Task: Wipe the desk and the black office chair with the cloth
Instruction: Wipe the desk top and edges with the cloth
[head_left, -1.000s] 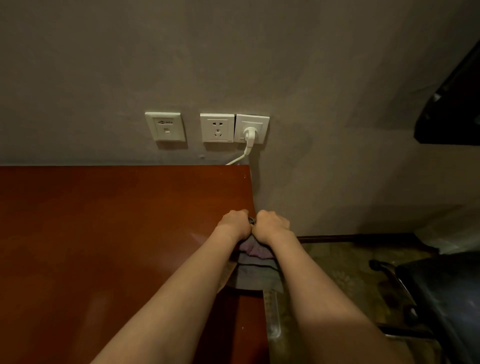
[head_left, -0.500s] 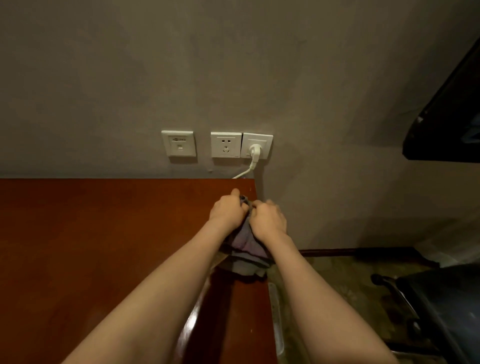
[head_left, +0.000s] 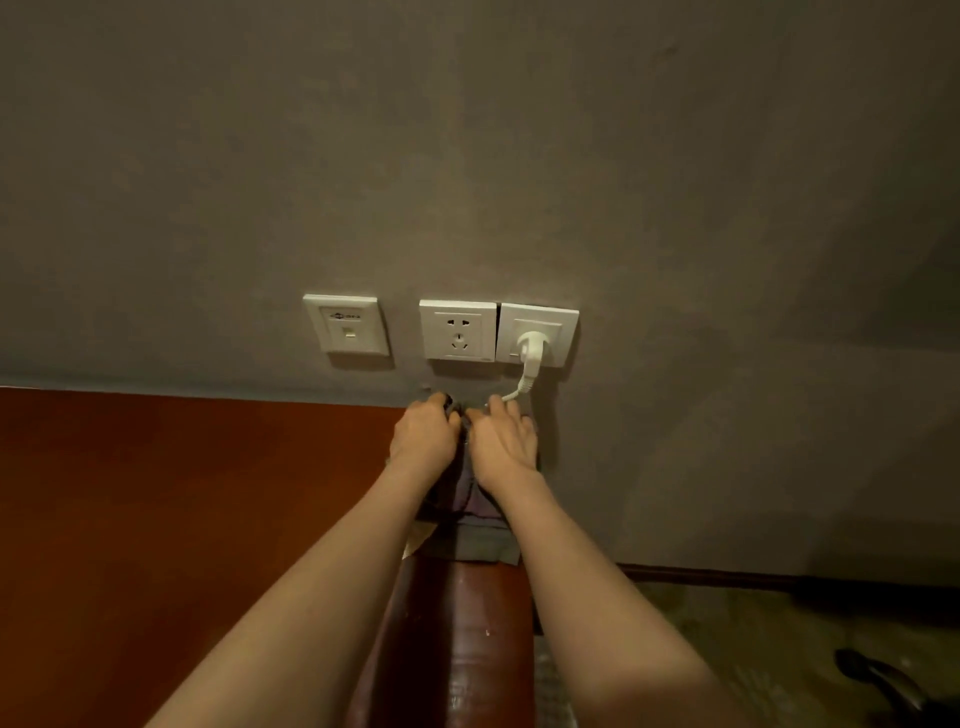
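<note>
step: wiping desk (head_left: 182, 519) corner, centre frame | left hand (head_left: 423, 436) grips cloth (head_left: 467, 540), right hand (head_left: 504, 444) presses it flat | tip: even pressure, avoid cord (head_left: 527, 382) (plugged in)

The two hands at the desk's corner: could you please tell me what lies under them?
A grey cloth lies under the left hand and right hand, on the desk. The desk surface beneath the cloth is covered.
</note>
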